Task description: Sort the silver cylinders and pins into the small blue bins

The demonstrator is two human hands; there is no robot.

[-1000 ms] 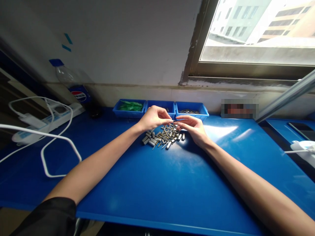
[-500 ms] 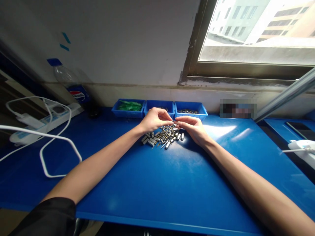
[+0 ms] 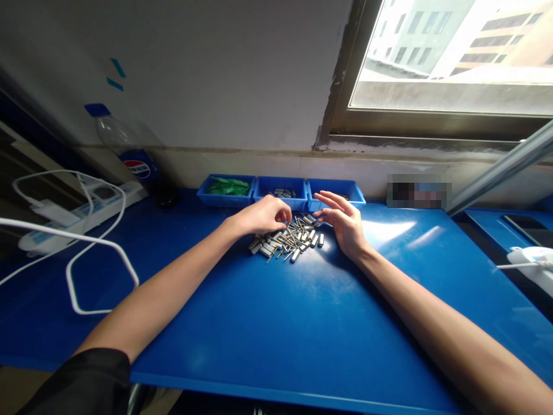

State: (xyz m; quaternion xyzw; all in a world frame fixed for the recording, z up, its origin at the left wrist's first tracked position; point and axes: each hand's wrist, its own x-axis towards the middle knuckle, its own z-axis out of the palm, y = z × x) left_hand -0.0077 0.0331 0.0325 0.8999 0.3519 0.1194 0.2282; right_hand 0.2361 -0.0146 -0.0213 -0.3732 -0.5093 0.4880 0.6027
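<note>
A pile of small metal blocks and thin brass-and-silver pins (image 3: 288, 241) lies on the blue table. My left hand (image 3: 264, 214) is at the pile's left back edge, fingers curled down and pinched together; whatever is between them is too small to make out. On the pile's right side, my right hand (image 3: 344, 223) is raised with its fingers spread and nothing visible in them. Just behind stand three blue bins: the left bin (image 3: 225, 199) has green pieces, the middle bin (image 3: 295, 203) grey metal blocks. My right hand partly covers the right bin (image 3: 356, 199).
On the left, a cola bottle (image 3: 137, 167) stands by the wall beside a white power strip (image 3: 82, 216) with a looping white cable (image 3: 125, 262). A metal pole (image 3: 496, 170) slants at the right. A phone (image 3: 529, 229) and a white device (image 3: 533, 265) are at the far right.
My hands were together above the pile, fingertips meeting; they have parted. The left has come down to the pile, and the right has spread its fingers. The middle bin's blocks now show.
</note>
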